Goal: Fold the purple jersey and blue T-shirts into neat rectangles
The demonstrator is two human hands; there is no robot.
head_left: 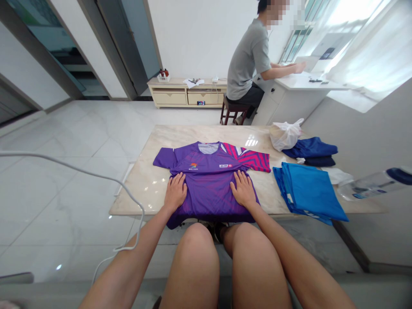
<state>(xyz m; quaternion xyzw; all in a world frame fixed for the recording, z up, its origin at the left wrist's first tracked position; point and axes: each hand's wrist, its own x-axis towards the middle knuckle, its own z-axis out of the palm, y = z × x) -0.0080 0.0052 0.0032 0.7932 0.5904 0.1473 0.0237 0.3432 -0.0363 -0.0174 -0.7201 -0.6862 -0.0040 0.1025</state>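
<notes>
A purple short-sleeved sports shirt [209,189] lies spread face up on the marble-look table [141,184], its collar pointing away from me. One sleeve, on the right, has pink and purple zigzag stripes. The lower end of the shirt hangs over the near table edge. My left hand [176,191] rests flat on the shirt's left side, fingers stretched out. On its right side my right hand [243,189] lies flat too, with the thumb spread. Neither hand grips the cloth.
Right of the shirt lie a folded bright blue garment [310,189], dark blue clothing [312,148], a white plastic bag [286,134] and a clear bottle [373,184]. A white cable [96,175] crosses the left side. Beyond the table, a person [247,60] sits on a stool [231,110].
</notes>
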